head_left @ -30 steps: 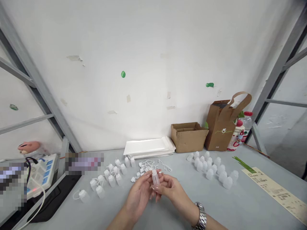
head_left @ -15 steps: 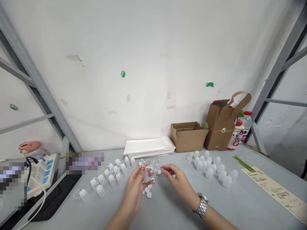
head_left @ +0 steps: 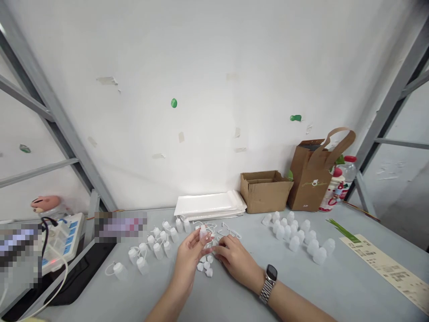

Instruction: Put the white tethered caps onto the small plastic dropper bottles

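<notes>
My left hand (head_left: 189,252) is closed around a small translucent squeeze bottle (head_left: 203,231), held upright above the table with its white top showing between the fingertips. Close beside it, my right hand (head_left: 233,257) reaches down into the pile of small white parts, its fingers bent together. Whatever those fingertips pinch is hidden. Loose white caps (head_left: 205,264) lie just below and between the hands. Behind the fingers are thin white looped straps (head_left: 231,229), partly covered by my hands.
Several capped bottles with straps (head_left: 157,250) stand to the left. Several bottles without straps (head_left: 295,241) stand to the right. At the back are white mailers (head_left: 208,205), a cardboard box (head_left: 266,197) and a brown bag (head_left: 308,183). A power strip (head_left: 63,246) sits far left.
My right hand has moved left and down from beside the bottle into the pile of white parts. My left hand still holds the bottle, now slightly higher. The view has shifted a little.
</notes>
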`<action>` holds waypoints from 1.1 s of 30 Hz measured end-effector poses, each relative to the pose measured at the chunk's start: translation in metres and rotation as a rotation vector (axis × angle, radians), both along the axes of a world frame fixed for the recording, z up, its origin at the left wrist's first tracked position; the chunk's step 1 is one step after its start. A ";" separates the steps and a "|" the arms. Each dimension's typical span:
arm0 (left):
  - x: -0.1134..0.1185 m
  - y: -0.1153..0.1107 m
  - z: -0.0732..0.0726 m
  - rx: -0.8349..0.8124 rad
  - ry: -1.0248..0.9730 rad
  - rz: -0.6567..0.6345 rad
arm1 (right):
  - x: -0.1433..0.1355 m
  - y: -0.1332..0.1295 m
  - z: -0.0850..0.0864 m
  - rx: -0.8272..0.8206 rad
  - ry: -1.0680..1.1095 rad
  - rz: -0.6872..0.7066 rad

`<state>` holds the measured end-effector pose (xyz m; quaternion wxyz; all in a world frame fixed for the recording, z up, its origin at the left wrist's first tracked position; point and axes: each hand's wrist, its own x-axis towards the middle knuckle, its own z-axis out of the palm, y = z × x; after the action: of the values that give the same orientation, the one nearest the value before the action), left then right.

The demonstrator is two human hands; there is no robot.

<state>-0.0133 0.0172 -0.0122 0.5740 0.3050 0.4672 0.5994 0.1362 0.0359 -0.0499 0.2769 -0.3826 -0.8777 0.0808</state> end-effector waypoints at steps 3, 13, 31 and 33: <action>0.002 0.000 0.001 -0.006 0.025 0.027 | 0.001 0.001 -0.002 -0.035 0.011 -0.045; 0.002 -0.004 0.006 0.187 0.210 0.047 | 0.004 -0.001 -0.002 -0.194 0.288 -0.066; 0.012 -0.002 -0.003 0.139 0.349 -0.067 | 0.028 0.013 0.024 -0.633 1.014 -0.130; 0.014 -0.003 -0.006 0.149 0.356 -0.088 | 0.028 0.010 0.028 -0.699 1.095 -0.110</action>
<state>0.0002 0.0141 -0.0180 0.4839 0.4680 0.5020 0.5430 0.1644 0.0455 -0.0218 0.5469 -0.3980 -0.5108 0.5307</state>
